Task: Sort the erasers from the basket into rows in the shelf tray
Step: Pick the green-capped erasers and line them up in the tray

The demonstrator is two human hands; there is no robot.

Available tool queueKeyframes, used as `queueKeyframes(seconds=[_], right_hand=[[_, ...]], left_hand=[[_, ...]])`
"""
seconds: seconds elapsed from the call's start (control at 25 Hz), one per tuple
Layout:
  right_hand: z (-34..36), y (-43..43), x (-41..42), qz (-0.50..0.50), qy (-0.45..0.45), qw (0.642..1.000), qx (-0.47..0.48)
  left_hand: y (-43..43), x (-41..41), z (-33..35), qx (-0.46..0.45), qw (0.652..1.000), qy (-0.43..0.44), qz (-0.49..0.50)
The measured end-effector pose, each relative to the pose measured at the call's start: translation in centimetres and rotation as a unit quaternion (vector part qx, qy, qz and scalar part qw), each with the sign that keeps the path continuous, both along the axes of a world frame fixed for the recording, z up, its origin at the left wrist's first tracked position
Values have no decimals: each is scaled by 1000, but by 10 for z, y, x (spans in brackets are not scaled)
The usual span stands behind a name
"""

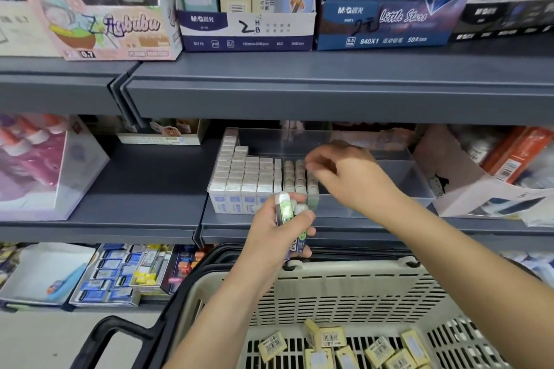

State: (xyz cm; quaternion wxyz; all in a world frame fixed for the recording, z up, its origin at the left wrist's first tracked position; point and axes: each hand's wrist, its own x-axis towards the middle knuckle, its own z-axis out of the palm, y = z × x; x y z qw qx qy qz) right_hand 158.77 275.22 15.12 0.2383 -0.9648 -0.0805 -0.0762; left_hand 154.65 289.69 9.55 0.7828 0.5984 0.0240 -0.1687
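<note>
A clear plastic shelf tray [389,204] stands on the middle shelf, its left half filled with upright rows of white erasers [245,177]. My right hand [344,177] reaches into the tray, its fingertips at the rightmost row; whether it pinches an eraser there is hidden. In front of the tray my left hand [278,231] grips a small stack of green and white wrapped erasers [284,210]. Below, a beige slotted basket [344,287] holds several loose yellowish erasers [332,338].
A dark shelf edge [329,90] overhangs the tray closely. A torn white box [467,189] sits right of the tray and a clear box of bottles [45,165] at the left. Trays of stationery [120,272] fill the lower shelf. The basket's black handle [120,329] sticks out left.
</note>
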Motion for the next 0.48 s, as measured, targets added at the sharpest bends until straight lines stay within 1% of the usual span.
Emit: queueKeyframes(seconds=[0.08,0.12,0.28,0.32,0.4,0.44,0.48], right_hand=[[7,13,-18,39,36,998,44],[9,18,-24,50,50,996,47],[15,16,-27,63,83,988,114],[15,16,-28,75,96,987,108],[12,17,-30,97,102,988,67],[11,18,-30,105,104,986,73],[12,18,-30,108,114,980,119]], left_hand=[[-1,1,-2,6,1000,-14,-7],[-1,0,-3,10,1000,-22,-12],[-2,0,-4,18,999,-26,-17],[-2,0,-4,17,999,-25,-21],[-2,0,-3,13,999,-32,-37],[-1,-1,-2,7,998,-35,-45],[-1,-1,-1,-5,998,-32,-51]])
